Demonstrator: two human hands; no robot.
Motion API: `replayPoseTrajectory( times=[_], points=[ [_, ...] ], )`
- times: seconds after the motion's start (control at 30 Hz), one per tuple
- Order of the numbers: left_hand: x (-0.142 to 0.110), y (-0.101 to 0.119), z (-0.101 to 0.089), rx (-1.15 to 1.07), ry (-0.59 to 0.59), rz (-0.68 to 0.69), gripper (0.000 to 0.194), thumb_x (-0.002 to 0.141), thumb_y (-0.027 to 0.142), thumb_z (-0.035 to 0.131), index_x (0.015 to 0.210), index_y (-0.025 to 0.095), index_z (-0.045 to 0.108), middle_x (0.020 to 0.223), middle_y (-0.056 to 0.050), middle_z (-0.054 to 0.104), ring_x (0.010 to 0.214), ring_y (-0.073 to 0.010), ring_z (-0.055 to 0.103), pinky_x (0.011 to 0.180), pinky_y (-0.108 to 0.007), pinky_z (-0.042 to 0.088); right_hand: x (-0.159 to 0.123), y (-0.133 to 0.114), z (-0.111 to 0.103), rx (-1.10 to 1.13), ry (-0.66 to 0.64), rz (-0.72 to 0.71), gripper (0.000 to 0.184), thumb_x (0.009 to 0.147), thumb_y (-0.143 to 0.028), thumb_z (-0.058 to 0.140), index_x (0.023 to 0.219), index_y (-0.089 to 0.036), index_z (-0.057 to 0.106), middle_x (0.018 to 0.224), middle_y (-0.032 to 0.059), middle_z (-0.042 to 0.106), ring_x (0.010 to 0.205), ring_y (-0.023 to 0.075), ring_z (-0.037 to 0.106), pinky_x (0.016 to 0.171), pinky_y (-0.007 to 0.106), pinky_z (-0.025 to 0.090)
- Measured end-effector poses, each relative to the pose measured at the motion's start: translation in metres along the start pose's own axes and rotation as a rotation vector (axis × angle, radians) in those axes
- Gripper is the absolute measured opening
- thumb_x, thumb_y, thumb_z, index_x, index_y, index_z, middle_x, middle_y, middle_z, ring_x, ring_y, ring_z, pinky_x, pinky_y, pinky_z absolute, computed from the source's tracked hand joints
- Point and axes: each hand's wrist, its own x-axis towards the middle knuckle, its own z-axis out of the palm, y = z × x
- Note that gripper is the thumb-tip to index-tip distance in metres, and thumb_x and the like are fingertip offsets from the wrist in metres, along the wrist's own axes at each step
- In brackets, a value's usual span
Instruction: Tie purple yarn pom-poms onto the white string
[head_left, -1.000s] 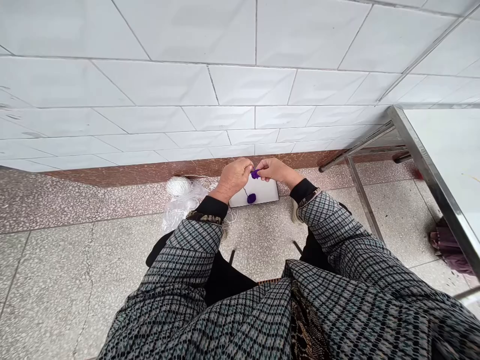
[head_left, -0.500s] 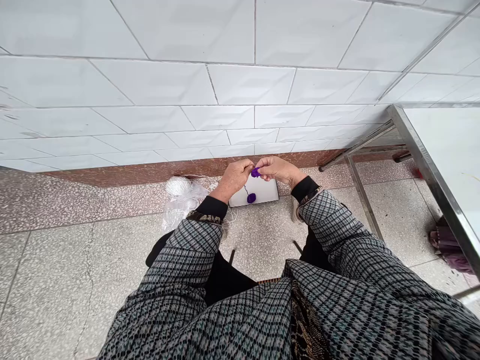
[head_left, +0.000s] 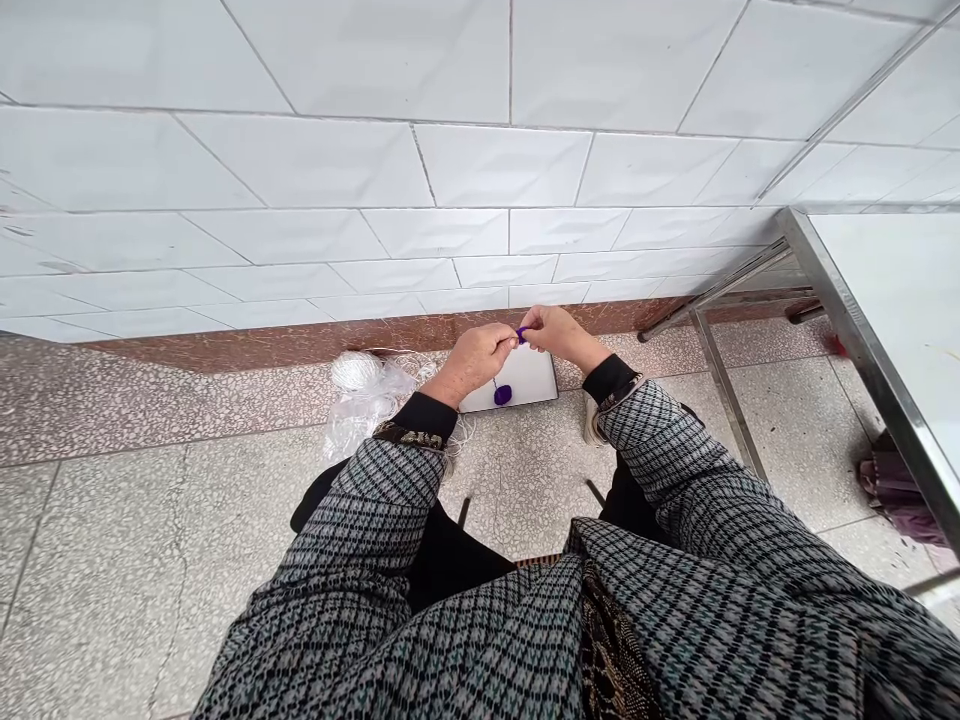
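My left hand (head_left: 474, 358) and my right hand (head_left: 556, 335) meet in front of me, fingertips pinched together on a small purple yarn piece (head_left: 520, 334). A thin purple strand hangs from it down to a small purple yarn ball (head_left: 502, 395). That ball lies on a white board (head_left: 529, 382) on the floor by the wall. Both hands are closed on the purple piece.
A white yarn ball (head_left: 357, 371) sits on crumpled clear plastic (head_left: 360, 415) left of the board. A steel-framed table (head_left: 862, 330) stands at the right, its legs (head_left: 724, 395) reaching the floor. A dark folded umbrella (head_left: 896, 490) lies under it. White tiled wall ahead.
Both hands have shifted slightly to the right and closed tighter over the purple piece, so less of it shows. The yarn ball on the board has not moved.
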Motion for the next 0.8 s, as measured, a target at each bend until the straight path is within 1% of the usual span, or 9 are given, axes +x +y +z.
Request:
replayPoseTrajectory(
  times=[0.13,0.27,0.37,0.67,0.73,0.8],
  points=[
    [0.001,-0.007,-0.004,0.039,-0.007,0.005,0.021,0.09,0.026,0.05,0.071,0.023,0.059,0.075,-0.005,0.065,0.075,-0.0219,0.059,0.076,-0.034,0.044,-0.005,-0.003,-0.002,-0.031,-0.163,0.03,0.031,0.078,0.011,0.067,0.067,-0.018,0.061,0.053,-0.0042,0.061,0.048,0.0093,0.056,0.043,0.02,0.046],
    [0.001,-0.008,-0.005,0.07,-0.044,0.032,0.022,0.091,0.026,0.048,0.073,0.022,0.059,0.076,-0.005,0.065,0.074,-0.0211,0.058,0.074,-0.034,0.044,-0.009,-0.009,-0.005,-0.05,-0.255,0.06,0.032,0.081,0.013,0.066,0.07,-0.017,0.061,0.054,-0.0049,0.06,0.048,0.0077,0.055,0.045,0.019,0.048],
    [0.001,-0.008,-0.005,0.094,-0.06,0.043,0.022,0.092,0.025,0.047,0.074,0.021,0.059,0.078,-0.006,0.066,0.074,-0.0205,0.058,0.073,-0.033,0.044,-0.01,-0.012,-0.008,-0.066,-0.29,0.082,0.031,0.083,0.013,0.067,0.072,-0.016,0.062,0.056,-0.005,0.06,0.05,0.0071,0.056,0.047,0.018,0.049],
    [0.0,-0.009,-0.004,0.099,-0.06,0.068,0.024,0.094,0.026,0.048,0.076,0.02,0.063,0.08,-0.006,0.069,0.077,-0.0203,0.061,0.074,-0.032,0.045,-0.009,-0.011,-0.009,-0.182,-0.236,0.105,0.029,0.084,0.009,0.069,0.072,-0.016,0.061,0.056,-0.0041,0.059,0.051,0.0087,0.056,0.048,0.02,0.047],
    [0.0,-0.007,-0.004,0.077,-0.052,0.07,0.023,0.093,0.025,0.049,0.078,0.02,0.065,0.081,-0.007,0.071,0.077,-0.0202,0.062,0.075,-0.032,0.046,-0.007,-0.01,-0.008,-0.169,-0.187,0.105,0.03,0.083,0.009,0.069,0.07,-0.016,0.061,0.055,-0.0043,0.058,0.05,0.0085,0.055,0.048,0.02,0.046],
    [-0.001,-0.004,-0.004,0.038,-0.056,0.069,0.022,0.092,0.025,0.05,0.08,0.019,0.067,0.083,-0.006,0.072,0.077,-0.0195,0.063,0.075,-0.031,0.047,-0.006,-0.01,-0.008,-0.115,-0.106,0.114,0.03,0.083,0.009,0.069,0.069,-0.016,0.06,0.052,-0.0049,0.056,0.048,0.0082,0.052,0.046,0.02,0.043]
  ],
)
